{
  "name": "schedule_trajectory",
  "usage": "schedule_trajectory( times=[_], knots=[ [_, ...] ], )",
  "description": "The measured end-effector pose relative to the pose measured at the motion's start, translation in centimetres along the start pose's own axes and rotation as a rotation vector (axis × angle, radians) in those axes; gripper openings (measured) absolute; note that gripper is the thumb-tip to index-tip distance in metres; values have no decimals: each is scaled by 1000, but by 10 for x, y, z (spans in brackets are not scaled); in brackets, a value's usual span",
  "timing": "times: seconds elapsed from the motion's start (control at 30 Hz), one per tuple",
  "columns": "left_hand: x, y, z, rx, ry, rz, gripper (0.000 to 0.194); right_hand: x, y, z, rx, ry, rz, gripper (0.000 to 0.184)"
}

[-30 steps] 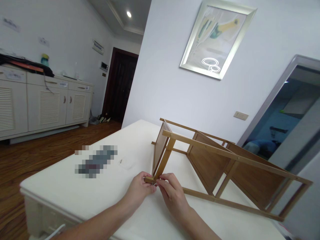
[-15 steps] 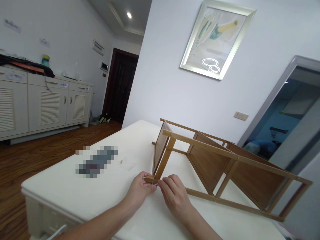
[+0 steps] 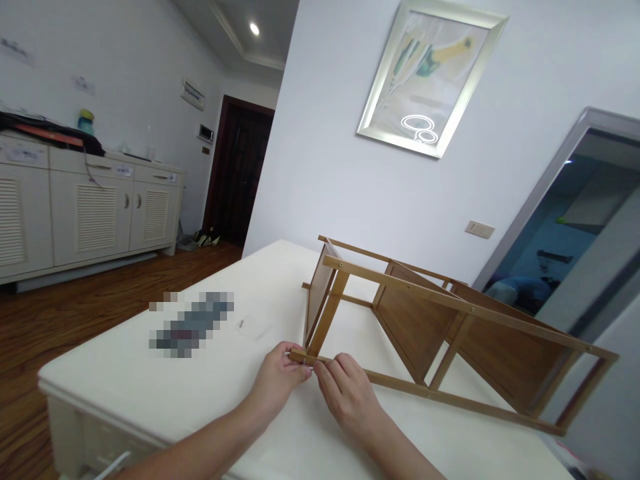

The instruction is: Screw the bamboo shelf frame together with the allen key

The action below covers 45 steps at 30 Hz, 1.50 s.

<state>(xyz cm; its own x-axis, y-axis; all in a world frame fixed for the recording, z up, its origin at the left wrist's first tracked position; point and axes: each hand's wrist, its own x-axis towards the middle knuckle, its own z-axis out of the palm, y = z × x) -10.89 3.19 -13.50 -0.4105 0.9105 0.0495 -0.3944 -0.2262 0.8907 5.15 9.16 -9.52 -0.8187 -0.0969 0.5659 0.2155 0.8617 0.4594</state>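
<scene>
A brown wooden shelf rack (image 3: pixel 385 275) lies on its side on the white table. My left hand (image 3: pixel 280 373) is closed around the near left end of its lower rail, with fingers behind and thumb in front. A small shiny fastener shows in the rail end between my hands. Close beside it, my right hand (image 3: pixel 345 390) is closed in a pinch at the fastener. Its fingertips hold something thin and pale, mostly hidden, so I cannot tell its kind.
The white table (image 3: pixel 125 393) carries a blurred-out dark item (image 3: pixel 193 323) at left and a tiny dark piece (image 3: pixel 241 324). Behind are a wall with a framed picture (image 3: pixel 433 77) and a mirror-like panel (image 3: pixel 550 220). A white cabinet (image 3: pixel 100 207) stands across the wooden floor.
The view has shifted slightly. Both hands stay at the same rail end, with the right fingers a little changed in position around the fastener.
</scene>
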Motion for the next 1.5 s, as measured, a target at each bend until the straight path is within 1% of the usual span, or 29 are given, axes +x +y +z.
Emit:
schedule_trajectory(
  times=[0.23,0.53,0.67,0.77,0.93,1.03,1.13,1.23,1.33,1.4,1.5],
  knots=[
    [0,2,-1,-7,2,-6,47,0,-1,1,0,5,5,20],
    [1,-5,-2,-2,-13,0,46,-2,-1,6,31,12,-11,28],
    [1,-3,-2,11,-15,-2,46,1,-4,4,49,-1,23,31],
    [-1,2,0,40,-19,-27,45,2,-6,2,60,-36,40,31],
    [-5,9,1,51,-30,-56,39,0,-8,5,111,-47,81,27],
    [-3,5,1,44,-10,-71,36,-2,-8,7,166,-42,134,25],
    [2,-2,-1,71,34,-91,37,-3,-9,6,206,-52,142,25],
    [5,-7,-4,146,47,-68,35,-2,-10,1,229,-35,118,24],
    [4,-7,-10,303,26,-14,27,-3,-7,-2,254,28,104,21],
    [3,-4,-14,473,22,45,22,-5,-3,-2,265,82,142,21],
    [1,1,-19,693,50,147,16,-9,6,-3,271,159,221,21]
  ],
)
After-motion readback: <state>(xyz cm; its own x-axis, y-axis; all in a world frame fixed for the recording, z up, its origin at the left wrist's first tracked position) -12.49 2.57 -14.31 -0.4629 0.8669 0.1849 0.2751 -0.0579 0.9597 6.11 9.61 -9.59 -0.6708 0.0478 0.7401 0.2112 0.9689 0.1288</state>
